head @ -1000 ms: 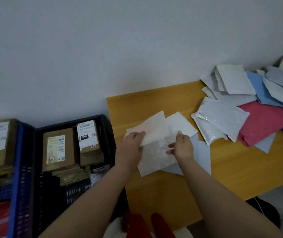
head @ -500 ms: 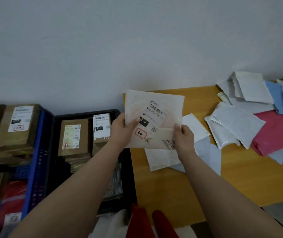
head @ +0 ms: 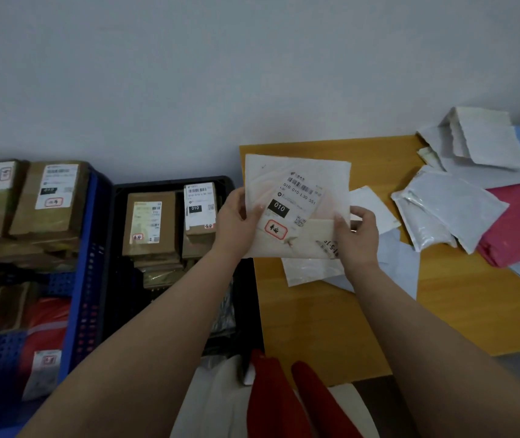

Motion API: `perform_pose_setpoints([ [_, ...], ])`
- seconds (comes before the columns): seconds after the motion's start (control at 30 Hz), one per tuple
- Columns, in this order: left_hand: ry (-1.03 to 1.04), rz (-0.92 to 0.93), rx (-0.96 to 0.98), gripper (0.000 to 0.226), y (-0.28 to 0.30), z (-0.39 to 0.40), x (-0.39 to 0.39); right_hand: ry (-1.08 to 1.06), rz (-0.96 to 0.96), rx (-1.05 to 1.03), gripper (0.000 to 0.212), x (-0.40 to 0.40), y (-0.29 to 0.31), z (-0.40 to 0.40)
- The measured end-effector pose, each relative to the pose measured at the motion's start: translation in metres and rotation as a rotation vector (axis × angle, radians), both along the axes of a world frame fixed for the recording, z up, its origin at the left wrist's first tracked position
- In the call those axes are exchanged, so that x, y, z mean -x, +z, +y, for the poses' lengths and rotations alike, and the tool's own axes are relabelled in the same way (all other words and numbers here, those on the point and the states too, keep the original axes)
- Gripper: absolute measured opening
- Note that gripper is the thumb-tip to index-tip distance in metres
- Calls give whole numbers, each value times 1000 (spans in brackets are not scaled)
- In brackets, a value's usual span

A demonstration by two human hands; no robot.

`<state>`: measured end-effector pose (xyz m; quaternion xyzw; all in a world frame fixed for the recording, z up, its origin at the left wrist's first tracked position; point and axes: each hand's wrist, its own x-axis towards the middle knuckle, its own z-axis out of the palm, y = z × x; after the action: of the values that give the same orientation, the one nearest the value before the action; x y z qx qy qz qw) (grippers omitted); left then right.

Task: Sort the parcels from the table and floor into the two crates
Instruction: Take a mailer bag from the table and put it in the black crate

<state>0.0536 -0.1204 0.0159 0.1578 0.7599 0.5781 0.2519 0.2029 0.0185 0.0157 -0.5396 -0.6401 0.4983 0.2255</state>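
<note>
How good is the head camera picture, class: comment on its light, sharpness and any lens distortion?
Head view: dim, even light with no hard shadows; the label on the held envelope reads clearly between the left hand and right hand; the blue crate at the edge looks softer; the table edges splay, a wide-angle effect.

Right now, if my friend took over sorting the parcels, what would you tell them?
Left hand and right hand both hold a white envelope, label up, marked 010, above the table edge.
Done: brown boxes already fill the black crate and blue crate.
Left: drop this envelope in a crate, then sort the white envelopes under it and the pile of bags on the table's right.
</note>
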Motion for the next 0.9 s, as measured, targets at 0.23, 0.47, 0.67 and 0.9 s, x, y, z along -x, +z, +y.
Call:
perform_pose_setpoints([
  [0.23,100,133,357,33,-32,-80,23,414,-204,2,46,31,-22,-56],
  [0.47,123,-61,688,43,-70,-187,47,801,-403,165,34,69,-67,-138],
  [0.67,-35,-263,793,23,-122,-217,37,959,-652,201,62,61,-117,-185],
  [0.9,-69,-301,811,36,-199,-216,42,1050,-763,286,71,78,-190,-201],
])
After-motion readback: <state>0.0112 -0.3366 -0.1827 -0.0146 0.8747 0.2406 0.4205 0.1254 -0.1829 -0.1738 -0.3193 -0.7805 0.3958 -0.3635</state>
